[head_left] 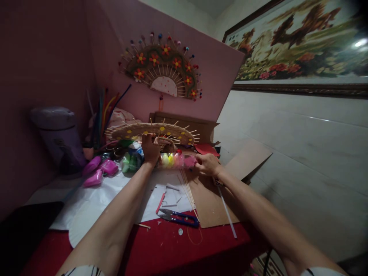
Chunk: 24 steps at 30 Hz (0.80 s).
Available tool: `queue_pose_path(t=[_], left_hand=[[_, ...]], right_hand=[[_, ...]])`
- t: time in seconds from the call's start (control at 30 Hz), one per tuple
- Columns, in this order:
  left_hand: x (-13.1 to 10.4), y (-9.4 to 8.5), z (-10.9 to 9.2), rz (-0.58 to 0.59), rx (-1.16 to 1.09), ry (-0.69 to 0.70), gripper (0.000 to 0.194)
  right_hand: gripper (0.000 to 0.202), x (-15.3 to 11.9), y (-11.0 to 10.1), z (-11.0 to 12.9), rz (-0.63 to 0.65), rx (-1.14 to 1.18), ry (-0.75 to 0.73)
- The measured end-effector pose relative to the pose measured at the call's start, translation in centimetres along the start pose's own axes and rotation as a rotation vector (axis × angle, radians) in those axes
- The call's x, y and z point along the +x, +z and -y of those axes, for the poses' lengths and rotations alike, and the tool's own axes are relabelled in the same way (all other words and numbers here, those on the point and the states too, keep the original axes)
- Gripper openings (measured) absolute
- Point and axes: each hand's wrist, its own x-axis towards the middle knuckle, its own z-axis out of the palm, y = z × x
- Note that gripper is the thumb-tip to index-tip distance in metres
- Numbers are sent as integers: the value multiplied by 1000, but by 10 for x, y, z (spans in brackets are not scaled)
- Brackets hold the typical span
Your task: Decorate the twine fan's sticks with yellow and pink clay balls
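Note:
My left hand [150, 148] is closed, its fingers curled at the lower edge of a half-round fan [138, 131] with a woven band, yellow dots and thin sticks jutting out. On the right, my right hand [207, 164] pinches the pink end of a clear plastic pack of coloured clay [171, 160]. That pack stretches from beside my left wrist to my right fingers, running from pale yellow to pink. Just behind it sits a brown ring-shaped coil [166, 143], partly covered. Green clay bags [130, 163] lie left of my left wrist.
Blue thread snips [181, 218] and thin sticks [189, 191] lie in front, by a cardboard sheet [214, 203] and a clear glue stick [227, 212]. Magenta packets [96, 172] and a purple wrapped cylinder [59, 142] stand left. A finished flowered fan [165, 55] hangs on the board.

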Motion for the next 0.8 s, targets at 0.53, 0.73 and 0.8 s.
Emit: queue_pose_path(t=[0.53, 0.73, 0.8], left_hand=[[0, 1, 5, 7, 0, 17, 7], [-1, 1, 4, -6, 7, 6, 9], [-2, 2, 4, -8, 2, 14, 9]], right_hand=[[25, 11, -17, -8, -9, 382, 34], [15, 15, -7, -17, 9, 659, 271], [15, 11, -4, -16, 49, 595, 268]])
